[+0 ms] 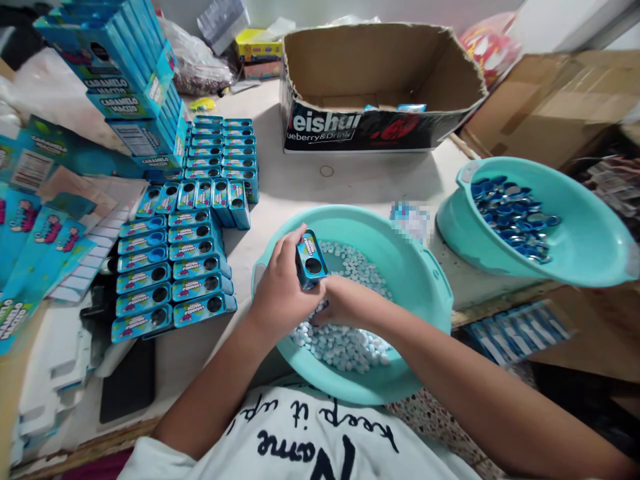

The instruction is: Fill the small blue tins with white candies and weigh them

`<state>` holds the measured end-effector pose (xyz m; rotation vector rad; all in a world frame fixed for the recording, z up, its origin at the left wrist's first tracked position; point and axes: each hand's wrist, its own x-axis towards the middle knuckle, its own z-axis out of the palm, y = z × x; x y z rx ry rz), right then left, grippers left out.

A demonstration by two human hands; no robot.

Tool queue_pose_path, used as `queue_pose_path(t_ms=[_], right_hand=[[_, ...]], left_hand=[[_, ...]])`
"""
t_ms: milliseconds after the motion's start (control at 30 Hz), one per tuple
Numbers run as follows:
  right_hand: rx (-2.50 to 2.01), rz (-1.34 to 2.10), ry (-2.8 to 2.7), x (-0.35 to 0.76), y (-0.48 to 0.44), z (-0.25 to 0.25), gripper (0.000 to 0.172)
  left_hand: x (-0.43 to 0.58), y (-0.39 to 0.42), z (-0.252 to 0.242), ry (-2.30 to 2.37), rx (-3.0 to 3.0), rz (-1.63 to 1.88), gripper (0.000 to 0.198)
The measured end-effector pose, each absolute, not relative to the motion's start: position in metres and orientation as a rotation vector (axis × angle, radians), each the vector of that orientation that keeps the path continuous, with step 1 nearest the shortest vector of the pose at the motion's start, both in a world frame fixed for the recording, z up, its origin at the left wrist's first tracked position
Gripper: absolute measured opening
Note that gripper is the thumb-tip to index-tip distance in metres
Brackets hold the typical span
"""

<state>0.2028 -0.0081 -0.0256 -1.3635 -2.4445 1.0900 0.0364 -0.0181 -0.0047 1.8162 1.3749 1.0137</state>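
My left hand (284, 283) is wrapped round a small blue candy tin (310, 257), held upright over a turquoise basin (400, 373). A dark round opening shows in the tin's top. My right hand (343, 301) reaches down into the basin, just below and beside the tin. Its fingers are curled among small white candies (345, 350), and their tips are partly hidden. To the left, rows of similar blue tins (195, 267) stand on the table, several with dark round openings and a few with blue lids in place.
A second turquoise basin (590, 260) holds many blue lids (515, 217). Behind stands a cut-down cardboard box (360, 130). Stacked blue display boxes (135, 100) rise at the back left, near flat printed cartons (35, 247). A black phone-like slab (129, 383) lies front left.
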Motion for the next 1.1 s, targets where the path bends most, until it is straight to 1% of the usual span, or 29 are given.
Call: queue_pose_path(t_ms=[33, 100, 233, 267, 367, 467, 533, 667, 800, 900, 1100], right_hand=[[-1.436, 1.072, -2.464, 0.205, -0.007, -0.025, 0.02], [-1.563, 1.011, -2.474, 0.211, -0.002, -0.019, 0.015], [-1.763, 0.816, -2.098, 0.229, 0.01, 0.005, 0.003], [-1.78, 0.793, -1.98, 0.232, 0.011, 0.012, 0.003], [-1.677, 0.795, -1.705, 0.229, 0.008, 0.029, 0.013], [-1.452, 0.943, -1.448, 0.213, -0.003, 0.04, 0.023], [-1.297, 1.015, -1.273, 0.199, -0.008, 0.046, 0.026], [-1.108, 0.99, -1.068, 0.177, -0.008, 0.054, 0.027], [-1.021, 0.901, -1.011, 0.164, -0.005, 0.049, 0.029], [-0.945, 0.923, -1.062, 0.161, -0.008, 0.042, 0.024], [-0.905, 1.016, -1.078, 0.161, -0.014, 0.032, 0.018]], left_hand=[[0.036, -0.018, -0.005, 1.369, 1.821, 1.009, 0.083], [0.036, -0.019, -0.004, 1.356, 1.826, 0.991, 0.084], [0.037, -0.02, -0.001, 1.326, 1.847, 0.895, 0.088], [0.037, -0.021, 0.0, 1.316, 1.856, 0.864, 0.089], [0.037, -0.021, 0.001, 1.273, 1.883, 0.799, 0.093], [0.034, -0.02, 0.0, 1.183, 1.924, 0.79, 0.096], [0.032, -0.02, -0.001, 1.097, 1.958, 0.798, 0.098], [0.03, -0.02, -0.002, 0.944, 2.005, 0.857, 0.097], [0.032, -0.022, -0.004, 0.924, 2.059, 0.978, 0.092], [0.033, -0.023, -0.005, 0.978, 2.061, 1.009, 0.09], [0.032, -0.021, -0.004, 1.037, 1.991, 0.951, 0.088]])
